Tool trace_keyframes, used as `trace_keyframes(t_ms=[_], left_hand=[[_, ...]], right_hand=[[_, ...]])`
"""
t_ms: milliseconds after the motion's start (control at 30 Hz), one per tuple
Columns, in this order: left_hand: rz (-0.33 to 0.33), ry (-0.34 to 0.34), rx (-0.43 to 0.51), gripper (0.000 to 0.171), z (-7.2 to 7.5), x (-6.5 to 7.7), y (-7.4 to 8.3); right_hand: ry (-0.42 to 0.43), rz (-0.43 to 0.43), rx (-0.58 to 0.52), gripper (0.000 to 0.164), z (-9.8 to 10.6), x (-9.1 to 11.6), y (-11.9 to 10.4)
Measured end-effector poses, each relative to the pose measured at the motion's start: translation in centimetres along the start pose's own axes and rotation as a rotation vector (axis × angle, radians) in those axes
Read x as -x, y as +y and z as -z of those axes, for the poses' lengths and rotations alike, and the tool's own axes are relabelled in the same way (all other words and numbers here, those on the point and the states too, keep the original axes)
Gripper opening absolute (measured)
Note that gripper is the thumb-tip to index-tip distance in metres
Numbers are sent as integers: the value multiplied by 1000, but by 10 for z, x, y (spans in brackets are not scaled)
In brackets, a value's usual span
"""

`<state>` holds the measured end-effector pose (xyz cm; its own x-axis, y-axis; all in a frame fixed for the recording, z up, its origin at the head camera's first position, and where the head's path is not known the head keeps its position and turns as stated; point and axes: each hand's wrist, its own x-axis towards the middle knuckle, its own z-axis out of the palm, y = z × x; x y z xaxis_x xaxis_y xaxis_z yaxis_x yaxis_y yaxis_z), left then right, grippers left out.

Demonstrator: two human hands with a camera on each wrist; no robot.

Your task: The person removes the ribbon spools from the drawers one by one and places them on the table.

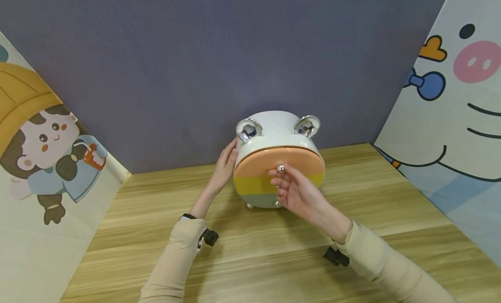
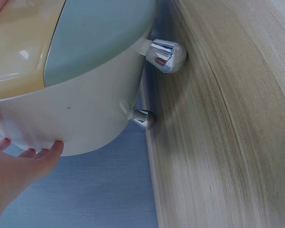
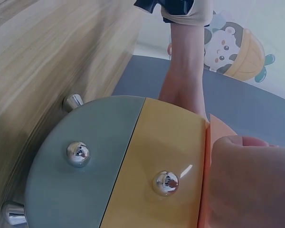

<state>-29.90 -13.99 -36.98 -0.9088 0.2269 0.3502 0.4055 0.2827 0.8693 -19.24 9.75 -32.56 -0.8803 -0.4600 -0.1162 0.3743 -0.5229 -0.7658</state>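
A rounded white drawer cabinet [image 1: 274,128] with two shiny ear-like rings on top stands on the wooden table. Its front is split into an orange drawer [image 1: 250,163] on top, a yellow drawer [image 3: 147,142] in the middle and a grey-green drawer [image 3: 97,126] at the bottom. My right hand [image 1: 299,192] pinches the silver knob [image 1: 280,168] of the orange drawer between thumb and finger. In the right wrist view, the orange edge stands slightly forward of the yellow front. Extended fingers of my left hand [image 1: 226,166] rest against the cabinet's left side.
Short silver feet [image 2: 166,56] hold the cabinet above the wooden table [image 1: 250,259]. Close behind it rises a dark blue-grey wall panel [image 1: 195,68]. Cartoon-printed panels flank the table, one with a child [image 1: 51,138], the other with a pink snout [image 1: 475,61].
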Motion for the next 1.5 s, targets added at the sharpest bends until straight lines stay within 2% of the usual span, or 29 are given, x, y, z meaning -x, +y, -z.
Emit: trace_keyframes(t_ms=[200, 700, 833, 933, 1167, 1500], left_hand=[[1, 12, 4, 53, 1, 0, 0], [-4, 22, 36, 49, 5, 0, -3], [-2, 4, 43, 48, 6, 0, -3], [7, -15, 50, 48, 7, 1, 2], [9, -45, 53, 49, 8, 13, 30], [-9, -37, 37, 48, 8, 15, 32]], right_hand=[[24, -9, 20, 34, -3, 5, 1], [-25, -12, 40, 32, -4, 15, 6], [-43, -7, 41, 31, -3, 18, 7], [-49, -10, 44, 32, -2, 21, 7], [-53, -28, 48, 36, -2, 26, 9], [-52, -25, 35, 30, -3, 33, 11]])
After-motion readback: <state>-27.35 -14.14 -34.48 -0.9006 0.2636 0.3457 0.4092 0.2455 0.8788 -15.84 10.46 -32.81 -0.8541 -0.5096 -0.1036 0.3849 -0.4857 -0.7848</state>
